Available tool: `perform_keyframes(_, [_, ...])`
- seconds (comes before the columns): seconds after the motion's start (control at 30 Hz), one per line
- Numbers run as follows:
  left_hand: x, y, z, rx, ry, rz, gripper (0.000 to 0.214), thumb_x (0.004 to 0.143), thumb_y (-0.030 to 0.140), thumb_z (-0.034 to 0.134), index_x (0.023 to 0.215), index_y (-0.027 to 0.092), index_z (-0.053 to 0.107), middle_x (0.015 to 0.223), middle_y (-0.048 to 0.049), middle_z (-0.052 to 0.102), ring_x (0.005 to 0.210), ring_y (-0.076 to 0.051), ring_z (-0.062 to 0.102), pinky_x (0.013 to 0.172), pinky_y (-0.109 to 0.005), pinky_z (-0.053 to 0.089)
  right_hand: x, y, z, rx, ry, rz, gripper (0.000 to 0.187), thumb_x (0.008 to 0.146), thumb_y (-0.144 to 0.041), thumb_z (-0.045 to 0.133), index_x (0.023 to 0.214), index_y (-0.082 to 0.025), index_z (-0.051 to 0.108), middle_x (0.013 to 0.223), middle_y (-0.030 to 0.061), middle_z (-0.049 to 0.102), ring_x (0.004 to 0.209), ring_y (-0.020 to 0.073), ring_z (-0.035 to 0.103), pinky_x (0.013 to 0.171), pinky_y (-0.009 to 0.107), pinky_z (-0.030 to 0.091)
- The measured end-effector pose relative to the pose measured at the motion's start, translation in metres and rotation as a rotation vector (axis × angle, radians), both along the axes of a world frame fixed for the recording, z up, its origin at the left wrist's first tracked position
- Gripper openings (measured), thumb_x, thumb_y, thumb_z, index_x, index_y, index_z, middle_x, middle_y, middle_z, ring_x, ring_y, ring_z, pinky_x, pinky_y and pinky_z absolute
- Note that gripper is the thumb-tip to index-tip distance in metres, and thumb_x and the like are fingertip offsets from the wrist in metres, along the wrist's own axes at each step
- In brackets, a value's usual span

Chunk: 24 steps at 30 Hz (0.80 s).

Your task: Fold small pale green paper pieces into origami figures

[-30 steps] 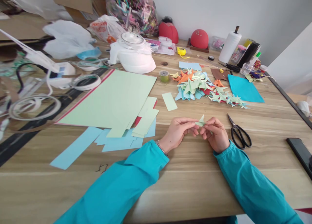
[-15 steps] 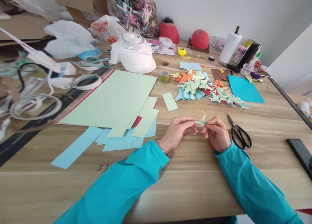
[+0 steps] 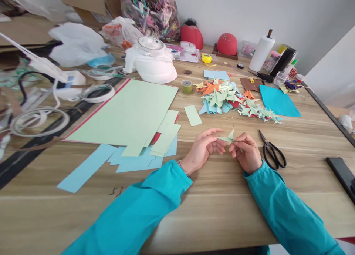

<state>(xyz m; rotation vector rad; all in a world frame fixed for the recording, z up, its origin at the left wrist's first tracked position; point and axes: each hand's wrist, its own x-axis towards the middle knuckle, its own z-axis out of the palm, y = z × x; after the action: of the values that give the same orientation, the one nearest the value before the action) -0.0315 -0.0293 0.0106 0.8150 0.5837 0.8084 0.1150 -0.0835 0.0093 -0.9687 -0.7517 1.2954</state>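
Between the thumb and fingers of my right hand (image 3: 246, 151) is a small folded pale green paper piece (image 3: 230, 137) with pointed tips. My left hand (image 3: 206, 147) is just left of it, thumb and fingers apart, nothing gripped. Beyond the hands lies a heap of folded paper shapes (image 3: 222, 94) in green, blue, orange and red. A single pale green paper strip (image 3: 193, 115) rests in front of the heap. Black-handled scissors (image 3: 271, 151) lie right of my right hand, blades pointing away.
On the left are a large green sheet (image 3: 127, 110), green strips (image 3: 166, 138) and blue strips (image 3: 85, 168). A thread spool (image 3: 186, 86) stands near the heap, a turquoise sheet (image 3: 280, 101) right of it. A phone (image 3: 342, 177) lies at the right edge.
My left hand has let go of the folded paper's left tip and its fingers have opened. The paper stays in my right hand, almost unmoved.
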Motion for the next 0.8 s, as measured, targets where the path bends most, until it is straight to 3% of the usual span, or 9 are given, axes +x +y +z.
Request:
perform_keyframes(0.07, [0.001,-0.001,0.0,0.027,0.009,-0.062,0.034,0.077,0.027,0.059,0.107,0.013,0.055,0.069,-0.0058,0.069,0.061,-0.017,0.064,0.059,-0.028,0.048,-0.001,-0.001,-0.001,0.011,-0.021,0.008,0.011,0.069,-0.016,0.064,0.066,-0.018,0.054,0.055,0.0007,0.069,0.039,0.0109,0.056,0.037,0.019,0.042])
perform_keyframes(0.17, [0.002,-0.002,0.001,0.095,0.052,-0.108,0.03,0.076,0.032,0.064,0.098,0.013,0.057,0.064,-0.0024,0.065,0.061,-0.015,0.063,0.058,-0.026,0.045,-0.002,-0.002,-0.006,0.044,-0.089,0.047,0.01,0.072,-0.019,0.065,0.066,-0.018,0.057,0.057,0.0006,0.069,0.043,0.0125,0.058,0.038,0.021,0.044])
perform_keyframes(0.4, [0.003,-0.001,-0.002,0.136,0.126,-0.033,0.026,0.061,0.024,0.077,0.081,0.013,0.064,0.07,-0.0009,0.066,0.057,-0.012,0.06,0.059,-0.027,0.046,0.002,-0.004,-0.015,0.125,-0.225,0.081,0.01,0.075,-0.025,0.066,0.071,-0.018,0.061,0.062,0.0011,0.068,0.049,0.0139,0.061,0.042,0.025,0.049])
perform_keyframes(0.53, [0.003,-0.001,-0.004,0.179,0.243,0.068,0.032,0.052,0.022,0.082,0.08,0.014,0.066,0.08,-0.0021,0.068,0.072,-0.014,0.062,0.068,-0.027,0.048,0.002,-0.003,-0.012,0.124,-0.242,0.098,0.012,0.077,-0.027,0.065,0.076,-0.018,0.057,0.059,-0.0005,0.066,0.044,0.0122,0.059,0.041,0.024,0.047])
perform_keyframes(0.8, [0.002,-0.001,-0.004,0.25,0.308,0.083,0.035,0.051,0.026,0.082,0.08,0.014,0.067,0.084,-0.0045,0.07,0.085,-0.019,0.063,0.077,-0.031,0.05,0.001,-0.003,-0.008,0.138,-0.25,0.113,0.018,0.077,-0.028,0.065,0.075,-0.02,0.049,0.056,-0.0028,0.065,0.042,0.0118,0.058,0.041,0.023,0.048])
